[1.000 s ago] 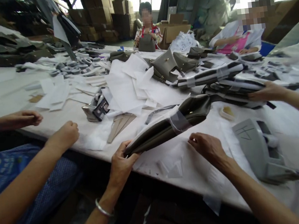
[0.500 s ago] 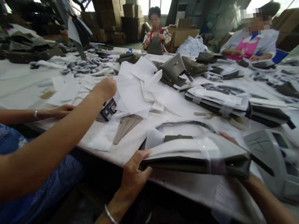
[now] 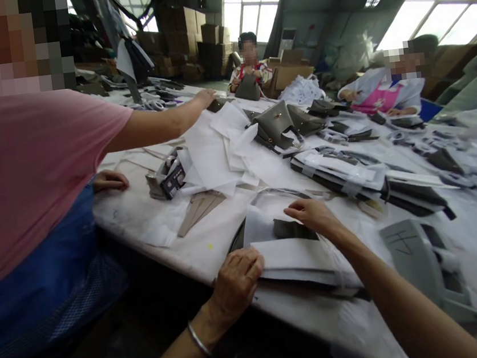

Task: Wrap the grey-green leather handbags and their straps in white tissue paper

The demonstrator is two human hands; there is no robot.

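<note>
A dark olive handbag [image 3: 295,229] lies flat at the table's front edge, partly covered by white padding paper [image 3: 292,256]. Its handle [image 3: 266,192] arcs away at the back. My left hand [image 3: 239,276], with a silver bangle on the wrist, has its fingers curled over the bag's left end and the paper there. Above the far side of the bag, near the handle, is my right hand [image 3: 311,214], its fingers stretched out to the left and apparently holding nothing. A clear plastic band around the bag's right part is half hidden by my right forearm.
On the right stands a grey tape dispenser [image 3: 415,256]. Wrapped bags [image 3: 341,176] lie behind. White paper sheets [image 3: 218,152], a small black box [image 3: 172,178] and grey-brown strips [image 3: 199,211] are left of centre. A co-worker in pink [image 3: 43,167] reaches across from the left; two others sit opposite.
The bag has gone from being held tilted up to lying flatter on the table. My right hand has left its right end and moved over its back. The co-worker at left leans further in.
</note>
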